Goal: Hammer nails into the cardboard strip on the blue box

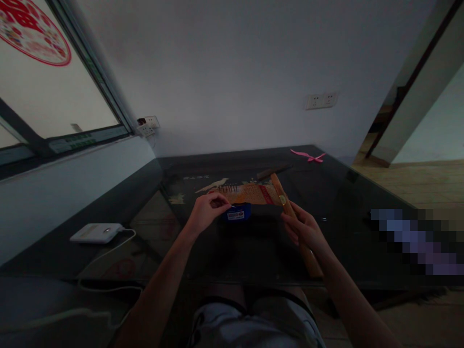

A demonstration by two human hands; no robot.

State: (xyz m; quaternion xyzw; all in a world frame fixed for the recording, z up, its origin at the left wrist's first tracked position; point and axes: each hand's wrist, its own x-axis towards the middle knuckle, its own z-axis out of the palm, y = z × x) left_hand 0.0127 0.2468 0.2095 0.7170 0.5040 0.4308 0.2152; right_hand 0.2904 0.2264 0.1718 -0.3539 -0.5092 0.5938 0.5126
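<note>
My right hand (302,224) is wrapped around the wooden handle of a hammer (281,193), whose dark head points away from me, above the table. My left hand (210,210) is closed in a pinch over a blue box (237,213) with a white label. A thin, shiny nail (233,206) shows at its fingertips. Just behind the box lies a tan, speckled board (250,194) with a red band near its right end. Several dark nails (226,188) stand in a row at the board's left part, partly behind my left hand.
The dark glossy table (174,256) bears a white power bank (97,233) with a cable at left. A pink ribbon (310,155) lies at the far right edge. Small shiny pieces (322,219) lie right of my right hand. A blurred-out patch (416,241) covers the right edge.
</note>
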